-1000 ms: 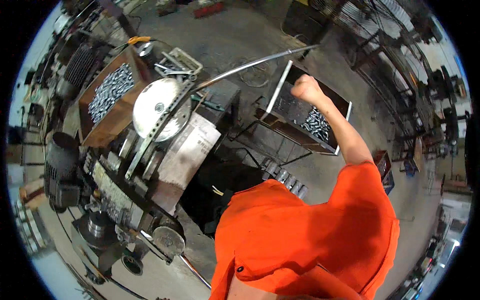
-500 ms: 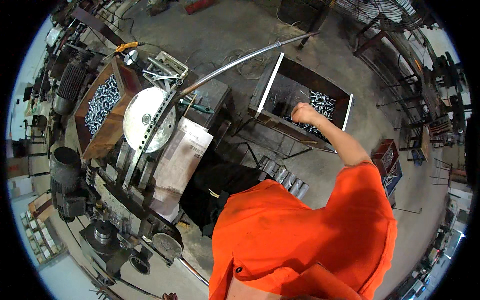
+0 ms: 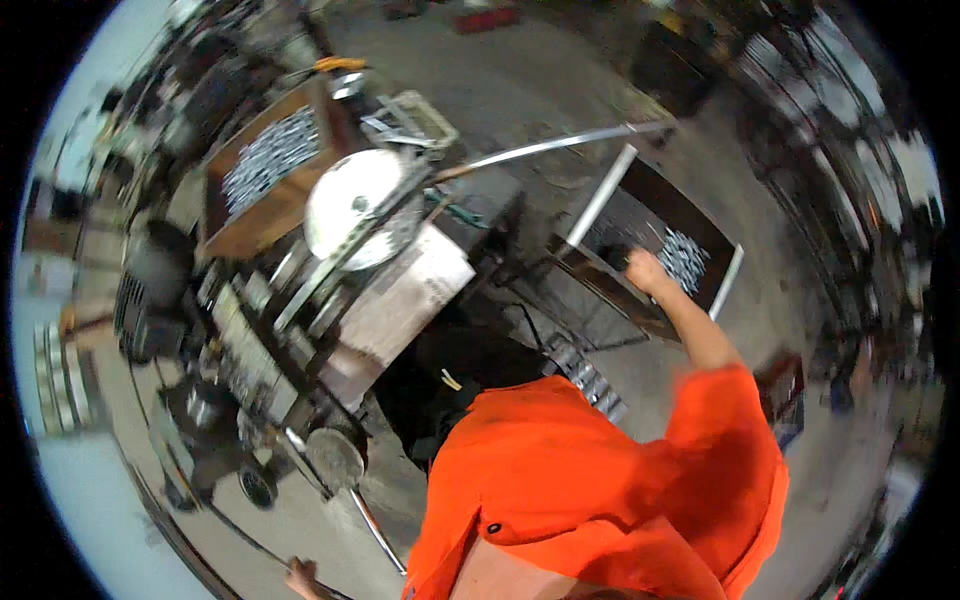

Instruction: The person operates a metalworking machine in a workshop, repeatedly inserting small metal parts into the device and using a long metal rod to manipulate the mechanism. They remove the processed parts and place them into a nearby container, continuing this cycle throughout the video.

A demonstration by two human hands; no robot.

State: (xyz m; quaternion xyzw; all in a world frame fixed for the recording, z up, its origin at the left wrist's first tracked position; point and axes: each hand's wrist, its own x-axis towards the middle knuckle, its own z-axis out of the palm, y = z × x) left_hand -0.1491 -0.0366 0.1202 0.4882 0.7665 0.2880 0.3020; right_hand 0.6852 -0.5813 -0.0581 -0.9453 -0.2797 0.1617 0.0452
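Note:
My right hand (image 3: pixel 646 271) is above the near side of a dark metal bin (image 3: pixel 592 200), its fingers closed. What it holds, if anything, is hidden. Beside it lies a pile of small shiny metal parts (image 3: pixel 684 262). At the lower left edge my left hand (image 3: pixel 302 578) meets a thin dark rod (image 3: pixel 237 526); blur hides whether its fingers wrap round it. On the machine to my left a round pale disc (image 3: pixel 345 205) sits beneath a perforated bar (image 3: pixel 330 272).
A wooden box (image 3: pixel 268 222) of metal parts stands beyond the disc. A long shiny rod (image 3: pixel 560 144) reaches over the floor toward the bin. A printed sheet (image 3: pixel 405 300) covers part of the bench. Metal cylinders (image 3: pixel 590 378) lie near my body.
The whole view has shifted, with the scene lower and further right, and is blurred. My left hand shows more at the lower edge. My right hand stays at the bin, fingers closed.

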